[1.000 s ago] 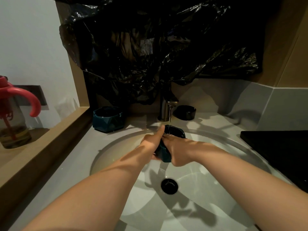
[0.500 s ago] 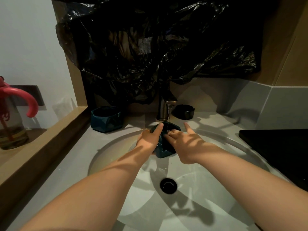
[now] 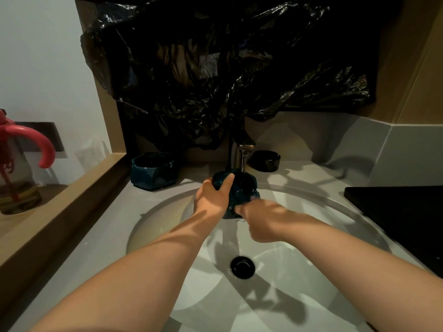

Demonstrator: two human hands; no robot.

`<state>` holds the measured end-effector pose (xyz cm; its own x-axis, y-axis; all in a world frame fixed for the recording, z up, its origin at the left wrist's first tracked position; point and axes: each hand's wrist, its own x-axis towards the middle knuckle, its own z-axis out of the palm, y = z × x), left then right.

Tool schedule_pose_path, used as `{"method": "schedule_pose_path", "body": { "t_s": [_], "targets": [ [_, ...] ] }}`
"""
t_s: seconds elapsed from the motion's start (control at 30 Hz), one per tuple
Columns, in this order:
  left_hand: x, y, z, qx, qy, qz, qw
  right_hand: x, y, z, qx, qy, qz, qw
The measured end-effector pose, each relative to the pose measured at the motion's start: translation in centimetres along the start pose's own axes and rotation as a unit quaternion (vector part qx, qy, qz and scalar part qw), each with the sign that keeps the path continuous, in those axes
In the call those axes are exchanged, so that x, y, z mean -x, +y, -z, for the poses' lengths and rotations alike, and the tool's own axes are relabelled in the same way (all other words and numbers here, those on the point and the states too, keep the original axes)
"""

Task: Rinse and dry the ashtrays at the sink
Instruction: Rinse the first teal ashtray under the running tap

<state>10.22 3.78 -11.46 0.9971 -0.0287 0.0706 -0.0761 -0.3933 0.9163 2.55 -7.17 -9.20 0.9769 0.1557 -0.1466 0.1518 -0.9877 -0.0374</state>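
A dark teal ashtray (image 3: 242,188) is held tilted under the water running from the faucet (image 3: 241,149), above the white sink basin (image 3: 167,226). My left hand (image 3: 212,196) grips its left side, thumb over the rim. My right hand (image 3: 259,220) holds its lower right side, fingers curled under it and mostly hidden. A second teal ashtray (image 3: 153,170) stands on the counter to the left of the faucet. A black round ashtray (image 3: 265,160) sits on the counter to the right of the faucet.
The drain (image 3: 242,266) lies in the basin's middle. A black flat slab (image 3: 402,212) covers the counter at right. A wooden ledge (image 3: 60,195) at left carries a jar with a pink handle (image 3: 19,168). Black plastic sheeting (image 3: 215,68) hangs behind the faucet.
My right hand has drawn back from the ashtray's top, where its fingers were spread, down to its lower right side, where they curl under it. The ashtray stays under the stream, tilted more.
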Motion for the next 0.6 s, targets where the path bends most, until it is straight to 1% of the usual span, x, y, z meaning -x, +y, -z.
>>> {"method": "schedule_pose_path", "body": {
  "t_s": [0.07, 0.1, 0.13, 0.17, 0.2, 0.23, 0.27, 0.3, 0.33, 0.37, 0.43, 0.47, 0.5, 0.53, 0.6],
  "targets": [
    [0.2, 0.2, 0.0, -0.001, 0.001, -0.002, 1.000, -0.4, 0.5, 0.1, 0.175, 0.031, 0.017, 0.984],
    [0.3, 0.3, 0.0, 0.003, 0.001, -0.001, 1.000, -0.5, 0.5, 0.2, 0.230, 0.041, 0.019, 0.972],
    [0.3, 0.4, 0.0, 0.009, 0.000, 0.001, 1.000, -0.6, 0.3, 0.2, 0.256, 0.043, 0.017, 0.966],
    [0.3, 0.5, 0.0, 0.014, 0.000, 0.000, 1.000, -0.5, 0.1, 0.1, 0.238, 0.038, 0.012, 0.970],
    [0.3, 0.5, 0.1, 0.019, -0.002, -0.002, 1.000, -0.4, -0.2, 0.1, 0.172, 0.032, 0.007, 0.985],
    [0.3, 0.4, 0.1, 0.022, -0.005, -0.003, 1.000, -0.2, -0.6, -0.1, 0.065, 0.025, 0.003, 0.998],
    [0.2, 0.3, 0.0, 0.024, -0.008, -0.003, 1.000, 0.2, -1.1, -0.1, -0.047, 0.016, 0.001, 0.999],
    [0.1, 0.2, 0.0, 0.024, -0.011, -0.001, 1.000, 0.3, -1.2, -0.3, -0.119, 0.012, 0.000, 0.993],
    [0.0, 0.1, 0.0, 0.026, -0.012, 0.005, 1.000, 0.2, -1.2, -0.5, -0.143, 0.016, 0.001, 0.990],
    [-0.1, 0.1, 0.0, 0.029, -0.012, 0.016, 0.999, -0.1, -0.7, -0.6, -0.118, 0.029, 0.002, 0.993],
    [-0.3, 0.1, 0.1, 0.049, -0.015, 0.047, 0.998, -0.6, 0.3, -0.7, 0.010, 0.087, 0.017, 0.996],
    [-0.3, 0.1, 0.2, 0.073, -0.021, 0.068, 0.995, -0.8, 0.7, -0.7, 0.061, 0.117, 0.032, 0.991],
    [-0.4, 0.2, 0.2, 0.108, -0.031, 0.091, 0.989, -0.8, 1.1, -0.8, 0.075, 0.140, 0.045, 0.986],
    [-0.4, 0.3, 0.1, 0.145, -0.045, 0.115, 0.982, -0.9, 1.3, -0.9, 0.063, 0.152, 0.048, 0.985],
    [-0.2, 0.4, 0.1, 0.183, -0.081, 0.156, 0.967, -0.5, 1.2, -1.0, -0.008, 0.158, 0.034, 0.987]
  ]
}}
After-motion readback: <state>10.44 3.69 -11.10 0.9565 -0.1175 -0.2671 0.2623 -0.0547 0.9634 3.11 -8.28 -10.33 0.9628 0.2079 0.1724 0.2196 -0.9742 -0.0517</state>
